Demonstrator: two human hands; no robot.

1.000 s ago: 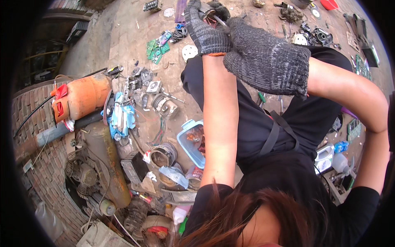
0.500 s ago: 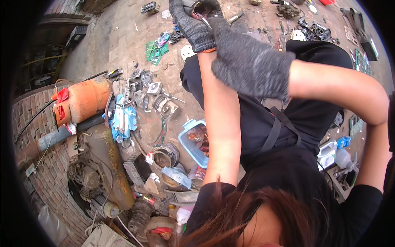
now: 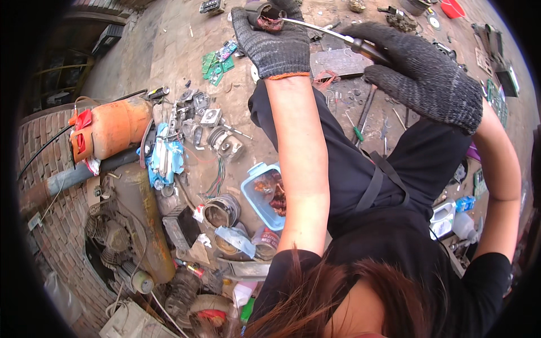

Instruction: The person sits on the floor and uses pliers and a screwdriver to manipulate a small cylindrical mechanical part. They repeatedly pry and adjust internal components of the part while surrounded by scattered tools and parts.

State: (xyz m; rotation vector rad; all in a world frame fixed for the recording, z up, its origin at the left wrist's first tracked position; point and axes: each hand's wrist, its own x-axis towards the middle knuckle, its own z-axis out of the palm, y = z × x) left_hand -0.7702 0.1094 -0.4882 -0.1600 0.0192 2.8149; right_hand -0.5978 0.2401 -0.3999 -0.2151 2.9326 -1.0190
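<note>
An orange gas cylinder (image 3: 115, 128) lies at the far left among scrap motors on the paved ground, a blue-rimmed tub (image 3: 260, 194) of reddish wire near its middle and green circuit boards (image 3: 217, 61) beyond. Above them the gloved left hand (image 3: 274, 35) is closed tight around a small motor coil (image 3: 269, 17) wound with copper wire; it looks dense, rigid and sharp-edged, best gripped by its metal body. A screwdriver (image 3: 332, 35), its thin shaft reaching into the coil, runs to the gloved right hand (image 3: 420, 70), fingers curled over the handle. At right stand a white bottle (image 3: 463, 225) and blue packet (image 3: 465, 203).
</note>
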